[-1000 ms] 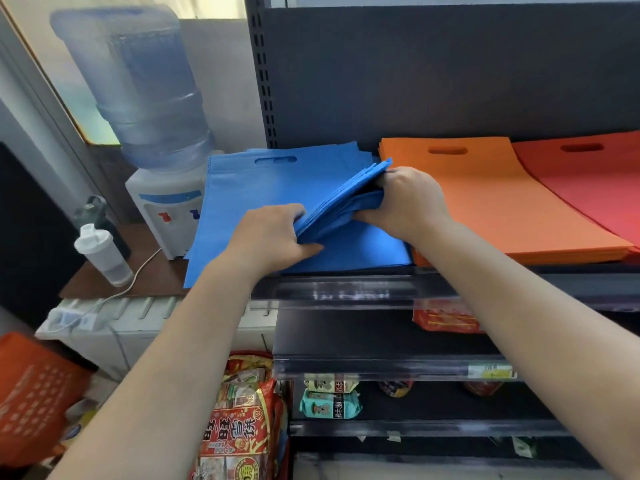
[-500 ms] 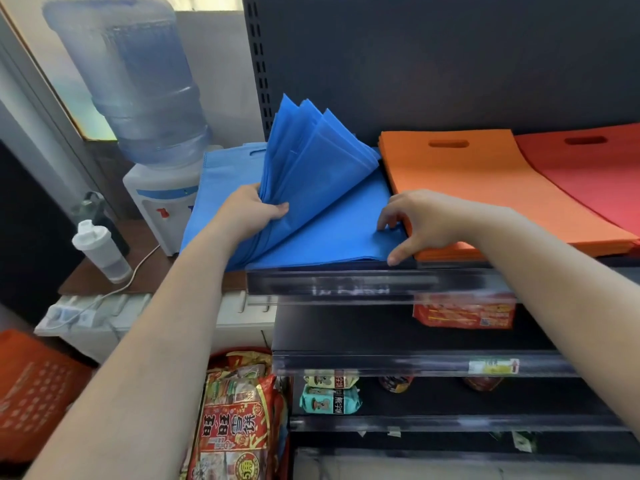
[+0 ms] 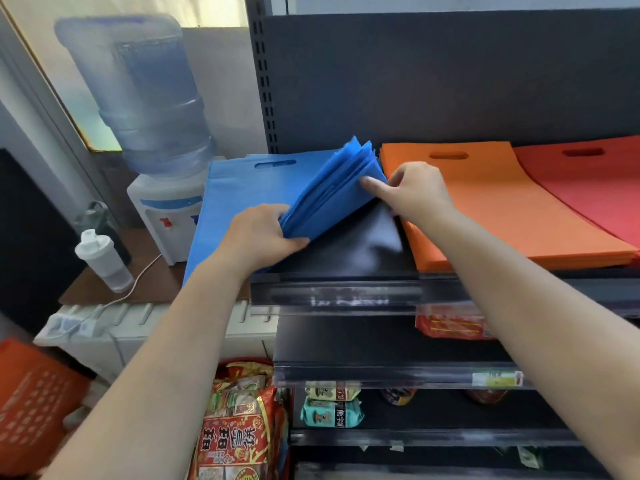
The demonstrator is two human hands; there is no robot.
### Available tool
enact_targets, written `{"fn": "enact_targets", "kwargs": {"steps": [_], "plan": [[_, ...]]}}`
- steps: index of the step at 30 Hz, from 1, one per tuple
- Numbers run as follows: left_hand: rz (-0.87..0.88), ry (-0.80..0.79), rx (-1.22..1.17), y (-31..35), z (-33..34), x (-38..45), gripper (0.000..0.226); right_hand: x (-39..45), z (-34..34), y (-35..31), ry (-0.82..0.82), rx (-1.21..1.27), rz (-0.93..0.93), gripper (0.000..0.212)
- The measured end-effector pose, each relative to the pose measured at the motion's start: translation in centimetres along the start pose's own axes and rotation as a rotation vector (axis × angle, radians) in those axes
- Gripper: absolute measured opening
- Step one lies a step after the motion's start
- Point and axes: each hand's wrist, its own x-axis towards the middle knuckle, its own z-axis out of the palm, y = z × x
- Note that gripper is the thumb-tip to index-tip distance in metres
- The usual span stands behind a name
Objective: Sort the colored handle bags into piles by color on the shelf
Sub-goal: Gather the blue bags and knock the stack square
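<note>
Both hands are busy with the blue bags on the top shelf [image 3: 346, 292]. The left hand [image 3: 258, 237] grips a thick bundle of blue bags [image 3: 332, 192] at its lower corner, with the thumb under and the fingers curled over the edges, so that the bundle stands tilted up and fans open toward the back panel. The right hand [image 3: 412, 192] pinches the upper right edge of the same bundle; its thumb lies on the front face, and the other fingers go behind, where I cannot see them well. Under the lifted bundle the dark shelf surface shows bare, and to the left one flat blue bag [image 3: 242, 188] lies with its handle slot toward the back and hangs partly over the left end of the shelf. Just beside the bundle on the right lies the orange pile [image 3: 485, 209], flat and tidy, and further right the red pile [image 3: 595, 188], which overlaps the orange one a little. I judge that orange and red are already sorted, and that the step in hand is to gather the blue bags into one even pile. The next move probably calls for both hands to square the loose edges together, then to lay the bundle down flat on the bare part of the shelf, close to the orange pile but not on it, and to bring the overhanging blue bag in line with it.
</note>
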Motion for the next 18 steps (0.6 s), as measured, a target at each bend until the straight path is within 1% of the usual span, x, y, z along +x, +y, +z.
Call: {"fn": "enact_targets", "kwargs": {"steps": [1, 2, 3, 4, 5, 6, 8, 10, 12, 13, 15, 18], "plan": [[-0.010, 0.002, -0.024, -0.1, 0.0, 0.1, 0.023, 0.1, -0.2, -0.2, -0.119, 0.206, 0.098, 0.057], [-0.010, -0.016, -0.039, -0.1, -0.1, 0.1, 0.023, 0.2, -0.5, -0.5, -0.270, 0.470, 0.236, 0.062], [-0.001, -0.052, -0.049, -0.2, -0.2, 0.1, 0.027, 0.4, -0.9, -0.5, -0.423, 0.713, 0.373, 0.067], [0.001, -0.098, -0.076, -0.4, -0.4, 0.0, 0.032, 0.6, -1.3, -0.3, -0.540, 0.882, 0.474, 0.070], [-0.005, -0.154, -0.124, -0.4, -0.7, -0.2, 0.038, 0.9, -1.5, -0.1, -0.615, 0.967, 0.535, 0.071], [-0.012, -0.207, -0.188, -0.4, -1.1, -0.4, 0.044, 1.2, -1.7, 0.1, -0.642, 0.972, 0.560, 0.067], [-0.002, -0.259, -0.279, -0.7, -1.4, -0.5, 0.051, 1.5, -1.5, 0.1, -0.659, 0.818, 0.542, 0.053], [0.017, -0.239, -0.240, -1.1, -1.1, -0.5, 0.040, 1.3, -0.9, -0.3, -0.700, 0.623, 0.510, 0.042], [0.043, -0.178, -0.169, -1.2, -0.7, -0.4, 0.022, 1.2, -0.3, -0.5, -0.740, 0.543, 0.537, 0.030], [0.066, -0.151, -0.142, -1.1, -0.4, -0.5, 0.014, 1.1, 0.0, -0.6, -0.736, 0.515, 0.551, 0.030], [0.123, -0.130, -0.109, -1.0, -0.2, -0.5, 0.006, 1.0, 0.3, -0.9, -0.693, 0.465, 0.537, 0.036], [0.136, -0.151, -0.133, -1.6, -0.2, -0.2, 0.004, 0.7, 0.5, -1.1, -0.621, 0.494, 0.453, 0.046]]}}
